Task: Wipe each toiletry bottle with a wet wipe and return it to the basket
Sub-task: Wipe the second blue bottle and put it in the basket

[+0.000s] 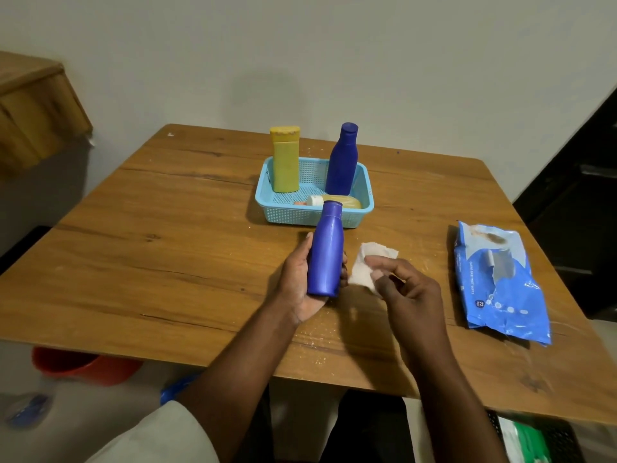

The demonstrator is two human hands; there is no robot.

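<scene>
Bottles: one held [325,250], three in basket [267,192]

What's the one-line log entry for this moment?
left hand: holds blue plastic bottle | right hand: pinches white wet wipe | no contact yet

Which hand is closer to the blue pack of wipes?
Right. The right hand is beside the wipes pack, holding a wipe; the left hand is farther away.

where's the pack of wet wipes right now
The pack of wet wipes lies flat on the table's right side, beyond the right hand holding a wipe.
</scene>
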